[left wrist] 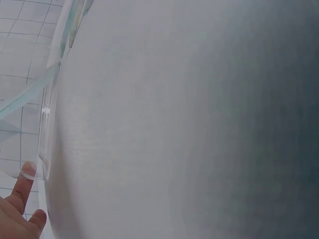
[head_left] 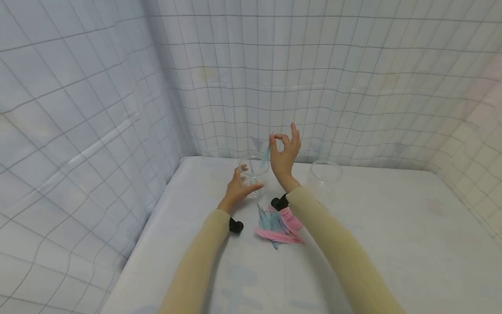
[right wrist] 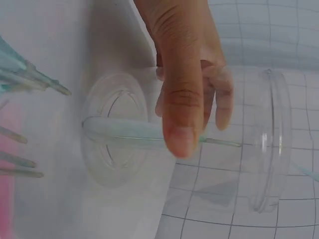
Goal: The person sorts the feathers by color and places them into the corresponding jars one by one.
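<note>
My left hand point(head_left: 237, 188) grips a clear jar point(head_left: 259, 172) that stands upright at the table's far edge, thumb in front and fingers around its side. Inside the jar leans a light blue feather point(right wrist: 124, 128), seen through the wall, with its quill toward the rim. Above the right of the rim, my right hand point(head_left: 285, 155) pinches another light blue feather point(head_left: 266, 155) between thumb and forefinger, its other fingers raised. That feather slants down toward the jar's mouth. Below the hands lie several pink feathers point(head_left: 276, 236) and blue feathers point(head_left: 270, 221) in a loose pile.
A second clear jar point(head_left: 325, 172) stands to the right, partly behind my right forearm. Black wrist bands point(head_left: 236, 226) sit on both sleeves. A white cloth covers the table point(head_left: 376, 244), and grid-patterned curtains point(head_left: 251, 78) hang behind it and at the sides.
</note>
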Tool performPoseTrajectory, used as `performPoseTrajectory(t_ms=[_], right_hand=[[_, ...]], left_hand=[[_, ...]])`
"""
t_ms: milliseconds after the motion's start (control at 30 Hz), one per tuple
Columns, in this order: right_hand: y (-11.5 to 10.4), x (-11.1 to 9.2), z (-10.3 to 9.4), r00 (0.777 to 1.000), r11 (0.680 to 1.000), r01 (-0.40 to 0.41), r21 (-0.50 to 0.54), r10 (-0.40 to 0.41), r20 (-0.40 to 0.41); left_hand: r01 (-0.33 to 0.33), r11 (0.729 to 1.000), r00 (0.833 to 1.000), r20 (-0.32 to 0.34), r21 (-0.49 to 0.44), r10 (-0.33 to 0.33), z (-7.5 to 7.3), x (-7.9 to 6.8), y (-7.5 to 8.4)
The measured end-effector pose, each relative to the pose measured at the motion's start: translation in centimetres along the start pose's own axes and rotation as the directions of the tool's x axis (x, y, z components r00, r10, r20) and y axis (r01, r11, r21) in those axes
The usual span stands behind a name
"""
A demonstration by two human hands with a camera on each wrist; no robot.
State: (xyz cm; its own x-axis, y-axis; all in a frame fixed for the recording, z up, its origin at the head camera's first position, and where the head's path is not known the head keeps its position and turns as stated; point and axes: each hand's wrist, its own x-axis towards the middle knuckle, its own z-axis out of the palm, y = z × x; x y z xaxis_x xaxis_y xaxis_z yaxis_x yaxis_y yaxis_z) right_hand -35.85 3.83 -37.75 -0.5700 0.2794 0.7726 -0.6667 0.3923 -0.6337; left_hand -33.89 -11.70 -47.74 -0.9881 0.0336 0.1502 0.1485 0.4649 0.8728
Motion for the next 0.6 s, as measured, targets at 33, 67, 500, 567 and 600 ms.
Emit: performPoseTrajectory(t_ms=[33, 67, 500, 567, 600], right_hand=[[0.1, -0.1, 0.0, 1.0, 1.0, -0.003, -0.009, 0.003, 0.0], [0.3, -0.2, 0.0, 1.0, 1.0, -0.008, -0.028, 0.008, 0.009], [2.3, -1.8, -2.8, 0.933, 0.985, -0.029, -0.171, 0.088, 0.348], [2.5, -2.3, -3.4, 0.928, 0.983, -0.02, -0.185, 0.087, 0.363], [2.6, -2.5, -3.7, 0.923, 0.981, -0.02, -0.195, 0.093, 0.374]], left_hand=[[0.0, 1.0, 1.0, 0.003, 0.0, 0.0, 0.1, 0.0, 0.0], [0.0, 1.0, 1.0, 0.005, -0.001, 0.0, 0.1, -0.1, 0.0], [-0.041, 0.998, 0.999, 0.01, 0.041, 0.041, 0.2, 0.2, -0.3], [-0.04, 0.998, 0.999, 0.012, 0.04, 0.039, 0.2, 0.2, -0.3], [-0.04, 0.998, 0.999, 0.012, 0.038, 0.039, 0.1, 0.2, -0.3]])
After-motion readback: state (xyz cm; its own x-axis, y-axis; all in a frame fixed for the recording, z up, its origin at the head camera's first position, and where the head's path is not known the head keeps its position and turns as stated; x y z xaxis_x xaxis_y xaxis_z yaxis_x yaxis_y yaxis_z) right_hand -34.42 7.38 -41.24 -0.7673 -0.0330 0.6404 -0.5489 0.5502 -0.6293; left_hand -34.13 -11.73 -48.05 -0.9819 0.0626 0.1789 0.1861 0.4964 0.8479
